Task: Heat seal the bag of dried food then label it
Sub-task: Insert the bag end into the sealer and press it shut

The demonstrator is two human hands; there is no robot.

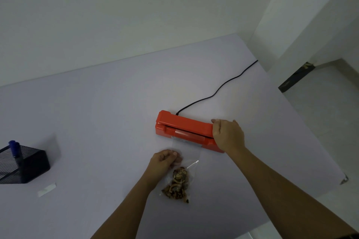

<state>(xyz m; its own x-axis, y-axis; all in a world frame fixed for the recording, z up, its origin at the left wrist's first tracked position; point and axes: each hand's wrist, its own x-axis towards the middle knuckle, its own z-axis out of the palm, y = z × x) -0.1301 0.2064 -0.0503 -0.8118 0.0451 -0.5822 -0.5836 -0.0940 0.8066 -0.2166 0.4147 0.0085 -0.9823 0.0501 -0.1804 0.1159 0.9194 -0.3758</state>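
An orange heat sealer (184, 129) lies across the middle of the pale table. A clear plastic bag (189, 158) of brown dried food (177, 185) lies in front of it, its open end tucked into the sealer's jaw. My right hand (227, 135) grips the right end of the sealer's lid, fingers curled over it. My left hand (165, 161) pinches the bag's left edge just above the food. A white label strip (47, 189) lies flat at the left.
A black mesh pen holder (23, 165) with a blue marker (14, 147) stands at the left edge. The sealer's black cord (219, 88) runs back right off the table (97, 112). The table's right edge drops to a tiled floor.
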